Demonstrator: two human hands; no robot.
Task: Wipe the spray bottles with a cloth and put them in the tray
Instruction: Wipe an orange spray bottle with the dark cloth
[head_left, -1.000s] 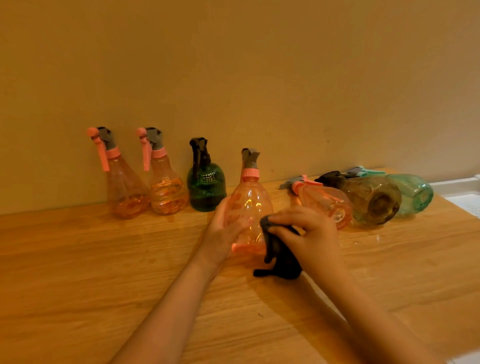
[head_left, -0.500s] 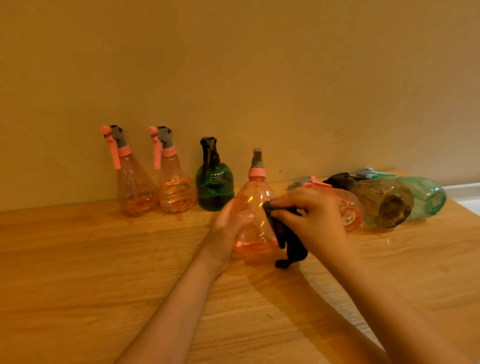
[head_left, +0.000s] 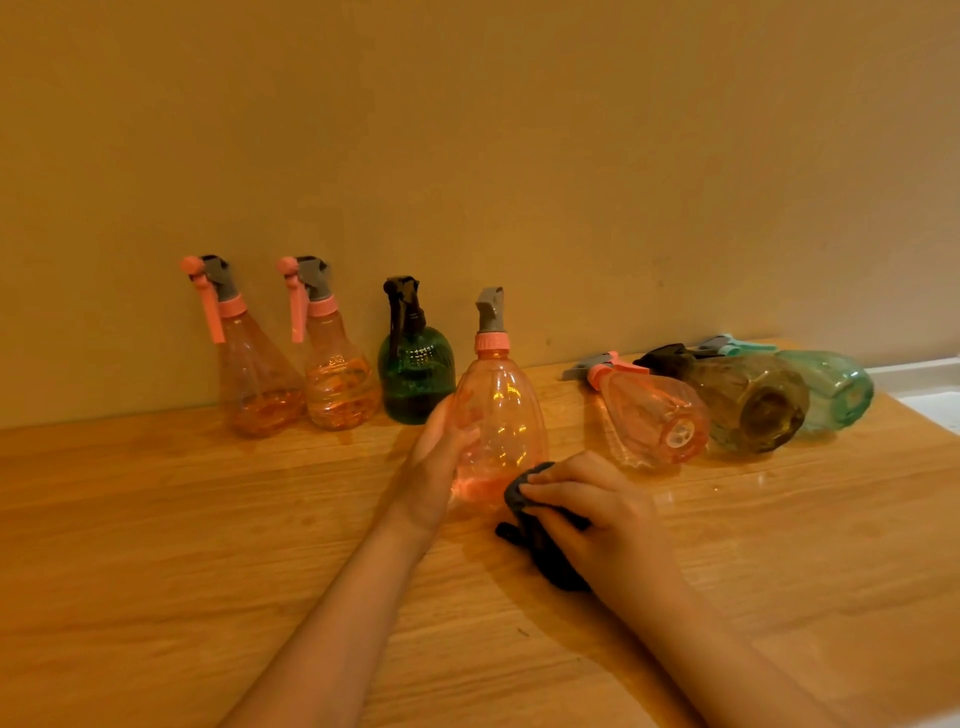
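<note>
Item 1: pink spray bottle (head_left: 500, 415), ribbed and translucent, grey nozzle, pink collar. Stands upright on the wooden tabletop (head_left: 156, 545), forward of the row at the far edge. A little pink liquid shows at its base.

Item 2: left hand (head_left: 439, 462). Fingers curled round the left side of the pink spray bottle, gripping it.

Item 3: right hand (head_left: 597, 514). Fingers bunched on a dark cloth (head_left: 540, 540) and holding it; the cloth touches the bottle's lower right side, and its loose end lies on the tabletop.

Item 4: two pink cone bottles (head_left: 260, 379) and (head_left: 337, 379), upright at the far edge against the wall (head_left: 467, 156), pink triggers pointing left.

Item 5: dark green bottle (head_left: 415, 374), domed, black trigger, upright just right of the cone pair.

Item 6: pink bottle lying down (head_left: 649, 415), base toward the camera, nozzle toward the wall, right of the held bottle.

Item 7: brown bottle (head_left: 753, 400), on its side, just beside item 6.

Item 8: teal bottle (head_left: 836, 389), on its side, touching the brown one, nearest the right edge.

Item 9: white tray (head_left: 930, 379), only a corner visible at the far right edge; contents cannot be told.
</note>
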